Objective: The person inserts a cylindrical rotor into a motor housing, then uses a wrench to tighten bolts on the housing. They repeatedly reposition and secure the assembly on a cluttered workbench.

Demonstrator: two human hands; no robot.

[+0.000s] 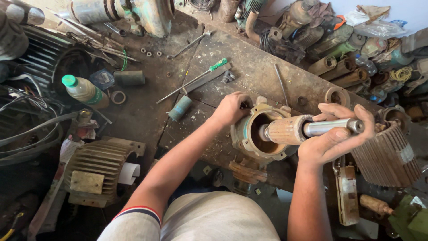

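Your right hand [334, 136] grips the rotor [307, 128] by its steel shaft, its ribbed core just inside the motor housing [249, 134] your left hand [232, 108] clasps.

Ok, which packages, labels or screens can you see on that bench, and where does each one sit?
Plastic bottle: far left of the bench, lying tilted; pale body, green cap, green label band.
Small dark blue box: just right of the bottle; flat, with a pale panel on top.
Clear plastic bags: top right, crumpled on the pile of motor parts.
No screens in view.
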